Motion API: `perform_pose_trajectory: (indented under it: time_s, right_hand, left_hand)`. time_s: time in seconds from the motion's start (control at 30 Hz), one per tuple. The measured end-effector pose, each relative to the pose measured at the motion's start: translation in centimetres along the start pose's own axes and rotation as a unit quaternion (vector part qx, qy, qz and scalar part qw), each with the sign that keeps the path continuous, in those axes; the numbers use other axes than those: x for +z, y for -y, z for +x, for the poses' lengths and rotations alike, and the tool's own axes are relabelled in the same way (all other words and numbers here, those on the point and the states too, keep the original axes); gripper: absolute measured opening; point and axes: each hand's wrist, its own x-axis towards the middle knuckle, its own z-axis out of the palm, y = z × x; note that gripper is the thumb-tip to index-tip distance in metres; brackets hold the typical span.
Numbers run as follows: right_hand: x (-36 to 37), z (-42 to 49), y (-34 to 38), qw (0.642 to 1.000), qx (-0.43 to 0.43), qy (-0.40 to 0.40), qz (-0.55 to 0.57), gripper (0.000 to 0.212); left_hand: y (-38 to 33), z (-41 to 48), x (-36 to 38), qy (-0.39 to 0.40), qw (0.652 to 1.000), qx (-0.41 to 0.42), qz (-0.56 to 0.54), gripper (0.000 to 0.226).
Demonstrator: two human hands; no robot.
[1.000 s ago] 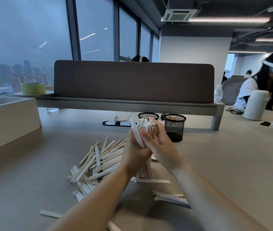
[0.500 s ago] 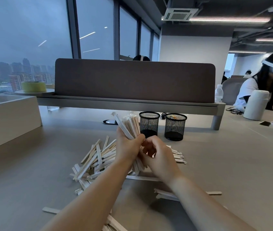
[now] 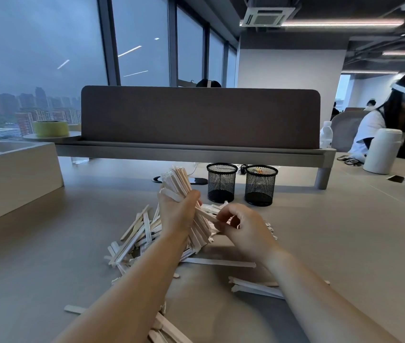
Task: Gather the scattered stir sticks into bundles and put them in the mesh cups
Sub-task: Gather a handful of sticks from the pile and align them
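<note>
My left hand (image 3: 178,214) grips a thick bundle of pale wooden stir sticks (image 3: 179,178), tilted with its top leaning left and its lower ends fanned toward the table. My right hand (image 3: 243,227) sits just right of it, fingers curled and pinching at the bundle's lower sticks. A loose pile of sticks (image 3: 134,233) lies under and left of my hands. Two black mesh cups stand behind: the left cup (image 3: 221,183) and the right cup (image 3: 261,185), which has something orange inside.
More loose sticks lie near my right forearm (image 3: 253,287) and by my left elbow (image 3: 169,328). A grey divider shelf (image 3: 196,152) runs behind the cups. A beige box (image 3: 11,174) stands at left. A white flask (image 3: 382,151) and a seated person are at right.
The bundle went from upright in both hands to tilted left and lower, held mainly by my left hand. My right hand slid down to its lower end.
</note>
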Motion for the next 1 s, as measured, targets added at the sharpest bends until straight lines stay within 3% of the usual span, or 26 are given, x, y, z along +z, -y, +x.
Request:
perform_pose_trajectory:
  time_s: [0.3,0.6,0.7,0.9,1.0]
  right_hand:
    - [-1.2,0.0,-1.1,0.997,0.057,0.041,-0.022,0.026]
    - [-3.1,-0.2,-1.5,0.959,0.173,0.016,0.222,0.013]
    - [-2.9,0.0,-1.2,0.944,0.193,-0.006,0.269,0.009]
    - [-1.2,0.4,-0.1,0.923,0.199,-0.002,0.329,0.008]
    - [-0.8,0.4,0.4,0.919,0.196,0.009,0.343,0.006]
  left_hand:
    - [-0.3,0.2,-0.6,-0.018,0.998,-0.014,-0.051,0.037]
    - [0.1,0.9,-1.4,-0.053,0.995,-0.04,-0.074,0.045]
    - [0.2,0.7,-1.2,-0.036,0.996,-0.041,-0.07,0.042]
    - [-0.1,-0.1,-0.2,0.076,0.994,-0.02,-0.078,0.053]
    - [-0.1,-0.4,0.1,0.089,0.992,-0.017,-0.083,0.047]
